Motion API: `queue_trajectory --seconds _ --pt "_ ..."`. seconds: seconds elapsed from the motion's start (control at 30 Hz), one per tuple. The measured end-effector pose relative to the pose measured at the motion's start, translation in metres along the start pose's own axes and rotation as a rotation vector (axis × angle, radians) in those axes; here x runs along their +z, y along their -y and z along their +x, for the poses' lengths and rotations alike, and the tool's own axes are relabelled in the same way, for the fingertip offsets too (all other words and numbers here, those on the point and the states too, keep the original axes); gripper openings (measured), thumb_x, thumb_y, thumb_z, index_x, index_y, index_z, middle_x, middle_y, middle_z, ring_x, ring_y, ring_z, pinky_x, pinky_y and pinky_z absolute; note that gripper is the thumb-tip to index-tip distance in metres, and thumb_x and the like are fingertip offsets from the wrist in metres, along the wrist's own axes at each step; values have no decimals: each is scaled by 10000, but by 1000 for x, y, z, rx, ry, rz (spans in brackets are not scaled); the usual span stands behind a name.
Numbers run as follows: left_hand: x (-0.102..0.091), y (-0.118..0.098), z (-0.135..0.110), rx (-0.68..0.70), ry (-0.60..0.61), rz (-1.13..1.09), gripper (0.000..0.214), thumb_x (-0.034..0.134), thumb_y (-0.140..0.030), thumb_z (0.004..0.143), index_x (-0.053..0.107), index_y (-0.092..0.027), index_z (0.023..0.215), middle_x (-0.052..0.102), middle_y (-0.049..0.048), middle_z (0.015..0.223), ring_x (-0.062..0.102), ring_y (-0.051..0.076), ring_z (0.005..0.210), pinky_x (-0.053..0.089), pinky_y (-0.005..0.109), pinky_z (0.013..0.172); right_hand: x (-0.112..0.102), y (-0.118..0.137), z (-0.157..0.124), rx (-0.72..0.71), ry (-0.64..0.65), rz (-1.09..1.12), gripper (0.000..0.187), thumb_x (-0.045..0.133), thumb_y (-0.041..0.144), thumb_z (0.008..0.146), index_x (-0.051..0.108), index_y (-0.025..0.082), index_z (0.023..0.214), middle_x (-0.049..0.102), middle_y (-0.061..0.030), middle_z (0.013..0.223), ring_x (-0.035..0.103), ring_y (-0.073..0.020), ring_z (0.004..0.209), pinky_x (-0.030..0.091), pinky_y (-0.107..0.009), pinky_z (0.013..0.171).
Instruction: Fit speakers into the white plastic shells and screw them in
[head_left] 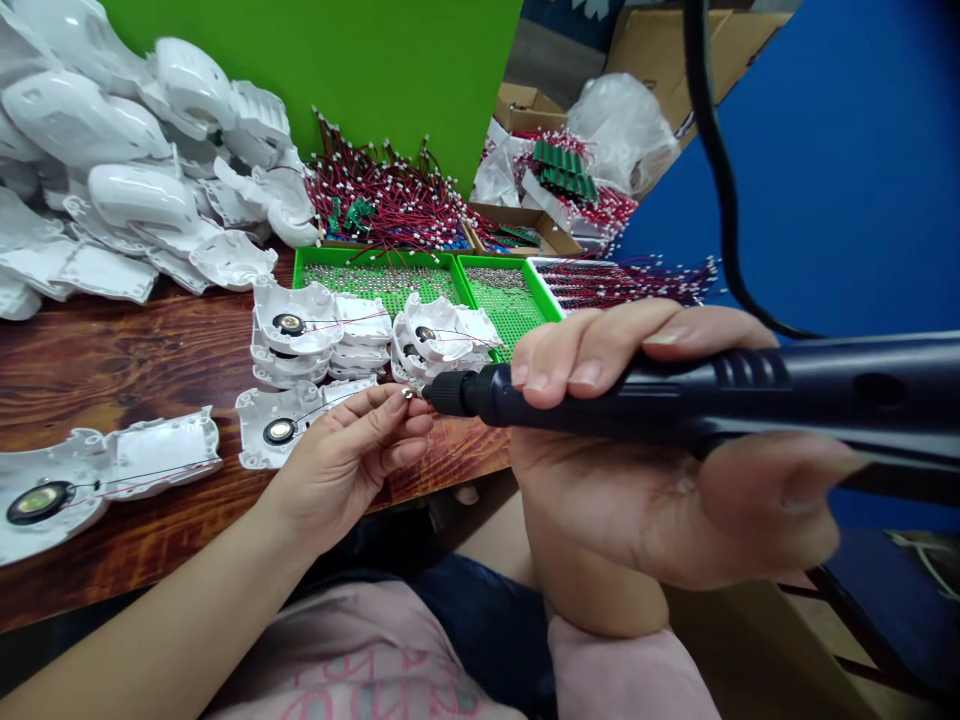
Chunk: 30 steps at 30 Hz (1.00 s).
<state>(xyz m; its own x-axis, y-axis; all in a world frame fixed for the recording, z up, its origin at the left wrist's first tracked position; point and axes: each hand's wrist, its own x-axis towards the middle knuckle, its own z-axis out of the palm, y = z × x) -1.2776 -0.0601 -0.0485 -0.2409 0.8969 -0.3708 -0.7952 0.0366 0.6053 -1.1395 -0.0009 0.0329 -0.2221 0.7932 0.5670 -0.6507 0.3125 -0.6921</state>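
My right hand (pixel 645 460) is wrapped round a dark blue electric screwdriver (pixel 750 390), held level and pointing left. Its tip meets a small silver screw (pixel 407 395) that my left hand (pixel 352 455) pinches between thumb and forefinger, just over the front edge of the wooden table (pixel 112 360). A white plastic shell with a round speaker (pixel 289 425) lies right behind my left hand. Two stacks of the same white shells (pixel 322 335) stand a little farther back.
Green trays of screws (pixel 390 280) sit behind the stacks. Bundles of red wires (pixel 382 200) and cardboard boxes (pixel 525 225) lie at the back. White housings (pixel 135 170) pile up at the far left. Another shell with a speaker (pixel 90 480) lies near left. A black cable (pixel 712 150) hangs down on the right.
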Motion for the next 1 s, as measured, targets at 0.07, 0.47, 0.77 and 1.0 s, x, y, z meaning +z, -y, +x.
queue_trajectory --seconds 0.07,0.47,0.77,1.0 --pt "0 1 0 40 -8 24 386 939 -226 535 720 -136 839 689 5 766 689 111 689 607 166 581 0 0 0 9 -16 -2 227 666 462 882 586 250 865 576 11 766 609 -157 675 550 -383 643" --pt "6 0 -2 74 14 27 184 842 -168 691 724 -145 831 707 19 790 694 127 684 623 209 588 3 1 5 7 -123 16 239 631 429 914 593 242 771 565 22 708 594 -136 644 534 -361 647" --pt "23 -10 -11 -149 -207 -113 233 526 -34 903 728 -101 806 690 12 689 684 85 585 574 138 519 8 -2 -3 -96 -57 -48 283 636 526 883 594 262 791 535 12 742 587 -147 647 548 -380 640" --pt "17 -10 -21 -242 -146 -156 260 500 -48 921 735 -98 823 719 44 717 700 107 594 574 149 512 10 -5 -3 -129 -45 -101 210 567 447 947 610 266 851 521 11 765 589 -129 683 551 -353 663"
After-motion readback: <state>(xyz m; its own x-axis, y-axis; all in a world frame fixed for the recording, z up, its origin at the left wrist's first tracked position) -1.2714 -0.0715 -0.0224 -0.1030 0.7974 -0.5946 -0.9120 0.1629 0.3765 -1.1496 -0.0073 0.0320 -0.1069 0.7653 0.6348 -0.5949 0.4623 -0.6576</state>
